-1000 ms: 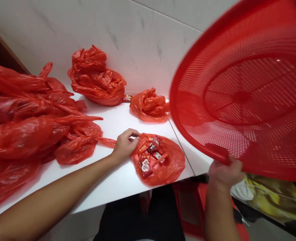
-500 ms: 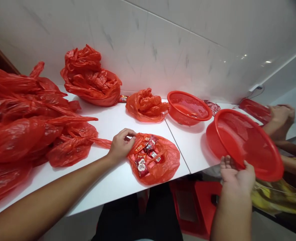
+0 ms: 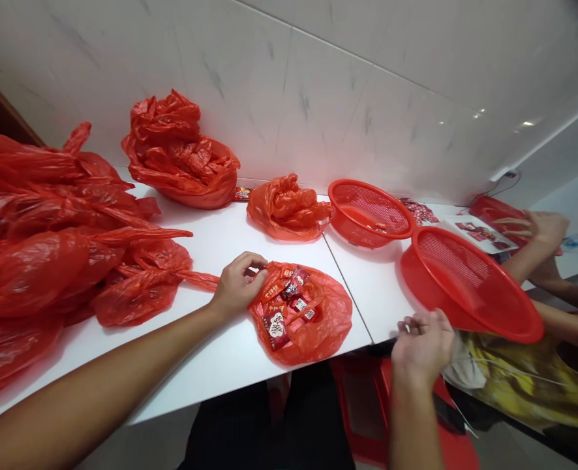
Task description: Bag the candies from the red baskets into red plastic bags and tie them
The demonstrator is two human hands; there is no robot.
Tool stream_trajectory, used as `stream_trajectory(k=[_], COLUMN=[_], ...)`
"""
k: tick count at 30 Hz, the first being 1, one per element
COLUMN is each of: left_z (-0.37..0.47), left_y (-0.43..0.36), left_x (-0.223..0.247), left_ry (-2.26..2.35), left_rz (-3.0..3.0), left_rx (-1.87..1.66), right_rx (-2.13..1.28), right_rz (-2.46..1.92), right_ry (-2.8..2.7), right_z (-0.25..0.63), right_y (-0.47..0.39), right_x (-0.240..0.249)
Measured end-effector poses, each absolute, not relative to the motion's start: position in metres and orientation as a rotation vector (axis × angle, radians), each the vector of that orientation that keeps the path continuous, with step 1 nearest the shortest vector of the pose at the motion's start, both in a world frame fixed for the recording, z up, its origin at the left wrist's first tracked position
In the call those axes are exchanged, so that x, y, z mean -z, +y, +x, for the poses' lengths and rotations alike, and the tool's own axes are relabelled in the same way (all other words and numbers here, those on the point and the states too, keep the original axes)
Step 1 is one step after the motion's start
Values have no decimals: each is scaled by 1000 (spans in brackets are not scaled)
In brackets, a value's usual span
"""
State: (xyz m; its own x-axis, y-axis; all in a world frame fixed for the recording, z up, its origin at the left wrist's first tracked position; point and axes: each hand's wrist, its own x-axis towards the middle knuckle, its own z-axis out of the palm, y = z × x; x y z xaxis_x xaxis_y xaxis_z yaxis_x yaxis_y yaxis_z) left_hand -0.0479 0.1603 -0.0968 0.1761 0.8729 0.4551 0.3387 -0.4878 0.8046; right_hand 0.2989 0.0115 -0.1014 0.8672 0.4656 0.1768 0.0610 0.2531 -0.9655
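An open red plastic bag (image 3: 328,313) lies on the white table, with several small wrapped packets (image 3: 276,326) inside it. My left hand (image 3: 240,281) pinches the bag's upper left rim between thumb and fingers. To the right, beyond the table's front edge, my right hand (image 3: 423,343) is raised with its fingers curled loosely; whether anything small is in it cannot be made out. Just above and right of that hand a red mesh basket (image 3: 445,267) stands tilted, not touched by it. Behind it sits another red basket (image 3: 367,228) with a little something at its bottom.
Knotted red bags (image 3: 34,261) pile up at the left. Two more red bags (image 3: 181,163) (image 3: 289,209) rest along the wall. At the far right another person's hands (image 3: 546,232) are over a red container. A red stool (image 3: 367,405) stands below the table edge.
My right hand has let go of the near basket and moved left, its fingers curling. The basket has shifted slightly left and tipped. My left hand still pinches the bag.
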Motion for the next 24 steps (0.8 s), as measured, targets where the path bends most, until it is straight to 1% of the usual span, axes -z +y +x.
stream_trajectory(k=[2, 3, 5, 7, 9, 13, 15, 17, 21, 24], left_z=[-47, -47, -46, -47, -47, -50, -52, -54, -59, -58], left_y=[161, 161, 160, 159, 158, 156, 157, 159, 167, 172], left_x=[97, 97, 97, 97, 96, 95, 94, 94, 83, 55], left_ry=[1137, 1141, 1149, 1146, 1135, 1164, 1168, 1160, 1188, 1185], left_rz=[1934, 1937, 1936, 1928, 1922, 1928, 1928, 1913, 1783, 1650], left_rx=[-1293, -1298, -1310, -1317, -1321, -1347, -1389, -1446, -1538, -1619], right_rx=[-31, 26, -34, -102, -136, -183, -204, -242, -206, -183], right_rz=[-1351, -1354, -1281, -1350, -1581, -2070, -2160, -2100, -1761, -1496], right_ry=[-779, -1027, -1514, -1810, -2065, -2420, -2424, -2332, -1823, -1404], right_z=[243, 219, 183, 164, 159, 171, 183, 199, 233, 248], right_y=[-2, -8, -12, -4, 13, 46, 53, 53, 43, 38], right_x=[85, 73, 44, 21, 10, 14, 16, 13, 0, -10])
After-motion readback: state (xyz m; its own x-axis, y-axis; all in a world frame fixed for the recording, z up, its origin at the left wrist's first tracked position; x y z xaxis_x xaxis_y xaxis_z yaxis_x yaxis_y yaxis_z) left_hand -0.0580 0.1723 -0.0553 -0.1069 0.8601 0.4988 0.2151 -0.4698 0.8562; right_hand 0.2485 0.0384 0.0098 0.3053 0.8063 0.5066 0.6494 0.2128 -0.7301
